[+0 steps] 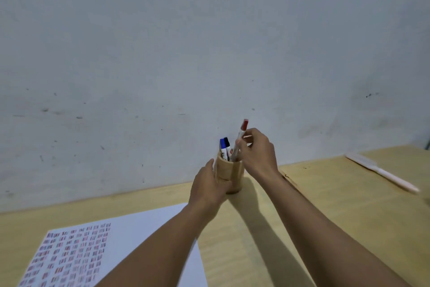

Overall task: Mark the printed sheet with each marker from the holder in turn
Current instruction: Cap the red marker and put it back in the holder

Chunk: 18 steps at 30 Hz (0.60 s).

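Observation:
A wooden cup holder [233, 171] stands on the table near the wall. My left hand [209, 187] is wrapped around its left side. My right hand [258, 151] pinches a red-capped marker [240, 137] that leans up out of the holder, its lower end still inside the rim. A blue-capped marker [223, 148] and a black-capped marker [227, 147] stand in the holder beside it. The printed sheet [97, 251] lies at the lower left, covered with rows of small reddish marks; my left forearm hides part of its right side.
The wooden table [302, 205] runs up to a pale scuffed wall [186, 54] just behind the holder. A long white stick-like tool [381, 172] lies at the far right of the table.

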### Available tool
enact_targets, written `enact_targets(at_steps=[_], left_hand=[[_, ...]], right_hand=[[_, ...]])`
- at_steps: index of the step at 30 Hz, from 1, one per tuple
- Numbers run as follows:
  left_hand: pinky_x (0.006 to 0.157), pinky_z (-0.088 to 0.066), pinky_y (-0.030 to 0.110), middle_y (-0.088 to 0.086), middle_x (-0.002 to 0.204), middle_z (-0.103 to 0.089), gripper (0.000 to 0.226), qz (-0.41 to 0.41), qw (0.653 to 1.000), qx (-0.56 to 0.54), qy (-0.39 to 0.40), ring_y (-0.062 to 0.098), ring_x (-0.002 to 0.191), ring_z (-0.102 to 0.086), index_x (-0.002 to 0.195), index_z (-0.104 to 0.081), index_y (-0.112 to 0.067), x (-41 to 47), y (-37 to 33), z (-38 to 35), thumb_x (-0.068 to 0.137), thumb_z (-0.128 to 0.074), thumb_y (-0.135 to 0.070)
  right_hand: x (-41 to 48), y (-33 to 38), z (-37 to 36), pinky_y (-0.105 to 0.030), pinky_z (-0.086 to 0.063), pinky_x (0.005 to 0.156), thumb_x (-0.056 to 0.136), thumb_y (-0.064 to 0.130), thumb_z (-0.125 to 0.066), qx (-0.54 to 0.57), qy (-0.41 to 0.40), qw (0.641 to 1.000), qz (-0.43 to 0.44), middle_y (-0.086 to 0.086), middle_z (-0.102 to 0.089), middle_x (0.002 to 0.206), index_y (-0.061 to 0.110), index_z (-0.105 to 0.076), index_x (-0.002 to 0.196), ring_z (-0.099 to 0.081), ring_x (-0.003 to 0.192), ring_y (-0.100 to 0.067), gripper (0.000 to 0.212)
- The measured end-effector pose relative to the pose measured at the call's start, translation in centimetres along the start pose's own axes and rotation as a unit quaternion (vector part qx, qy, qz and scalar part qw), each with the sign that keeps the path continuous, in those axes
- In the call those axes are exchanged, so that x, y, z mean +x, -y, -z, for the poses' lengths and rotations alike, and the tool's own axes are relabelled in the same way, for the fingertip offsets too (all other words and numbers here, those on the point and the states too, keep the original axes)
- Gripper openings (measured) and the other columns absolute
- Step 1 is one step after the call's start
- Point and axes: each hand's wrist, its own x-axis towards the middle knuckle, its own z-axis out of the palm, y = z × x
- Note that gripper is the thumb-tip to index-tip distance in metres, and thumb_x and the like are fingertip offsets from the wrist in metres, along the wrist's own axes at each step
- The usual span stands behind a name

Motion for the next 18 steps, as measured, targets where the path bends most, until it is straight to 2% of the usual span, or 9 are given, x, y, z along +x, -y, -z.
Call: enact_targets(at_steps=[3,6,8,10,12,15,18], left_hand=[[0.075,-0.060,0.045,-0.012,0.097,-0.072,0.043,-0.009,1.000,-0.001,-0.008,0.010,0.087,-0.069,0.105,-0.064,-0.032,0.8,0.6,-0.9,0.064,-0.078,-0.025],[0.075,-0.062,0.043,-0.015,0.094,-0.072,0.042,-0.010,1.000,-0.016,-0.004,0.007,0.086,-0.069,0.102,-0.064,-0.036,1.1,0.8,-1.6,0.063,-0.078,-0.027],[0.077,-0.061,0.042,-0.014,0.096,-0.071,0.044,-0.014,1.000,-0.022,-0.002,0.009,0.088,-0.068,0.106,-0.064,-0.033,1.1,0.8,-1.8,0.065,-0.073,-0.024],[0.078,-0.061,0.043,-0.012,0.100,-0.069,0.047,-0.009,0.999,-0.034,0.000,0.014,0.090,-0.067,0.112,-0.063,-0.028,1.2,1.1,-1.9,0.066,-0.069,-0.022],[0.074,-0.063,0.043,-0.012,0.101,-0.071,0.051,-0.007,0.999,-0.049,-0.002,0.015,0.092,-0.069,0.114,-0.062,-0.031,1.4,1.5,-2.1,0.064,-0.076,-0.030],[0.077,-0.063,0.042,-0.014,0.106,-0.071,0.062,-0.008,0.998,-0.056,-0.005,0.013,0.096,-0.070,0.117,-0.061,-0.034,1.8,2.1,-2.4,0.058,-0.079,-0.041],[0.081,-0.062,0.041,-0.015,0.107,-0.071,0.059,-0.022,0.999,-0.046,-0.009,0.010,0.099,-0.069,0.119,-0.062,-0.032,1.8,2.1,-2.3,0.063,-0.081,-0.036]], right_hand=[[0.6,-1.5,-1.1,-0.028,-0.046,0.071,0.097,0.026,-0.063,-0.034,0.049,0.998,-0.026,-0.004,-0.073,0.107,0.015,-0.069,0.115,-0.066,0.094,-0.020,0.022],[0.9,-2.4,-2.0,-0.036,-0.056,0.076,0.096,0.027,-0.062,-0.058,0.084,0.994,-0.039,-0.003,-0.076,0.099,0.018,-0.076,0.104,-0.069,0.089,-0.021,0.019],[1.1,-2.7,-2.2,-0.034,-0.056,0.072,0.096,0.021,-0.059,-0.066,0.109,0.991,-0.036,-0.001,-0.077,0.097,0.016,-0.079,0.102,-0.067,0.082,-0.018,0.022],[1.6,-2.7,-2.0,-0.028,-0.054,0.068,0.093,0.011,-0.054,-0.073,0.119,0.990,-0.032,-0.001,-0.075,0.101,0.013,-0.080,0.105,-0.066,0.083,-0.016,0.028],[2.5,-2.9,-1.8,-0.029,-0.055,0.069,0.091,0.006,-0.054,-0.083,0.113,0.990,-0.027,-0.004,-0.074,0.106,0.014,-0.077,0.113,-0.065,0.086,-0.018,0.033],[3.9,-3.0,-1.9,-0.029,-0.053,0.065,0.091,0.010,-0.062,-0.097,0.131,0.986,-0.022,-0.008,-0.075,0.101,0.017,-0.073,0.118,-0.066,0.081,-0.017,0.029],[4.8,-2.9,-2.3,-0.023,-0.045,0.055,0.088,0.015,-0.071,-0.103,0.172,0.980,-0.015,-0.004,-0.074,0.088,0.019,-0.077,0.107,-0.065,0.073,-0.013,0.021]])
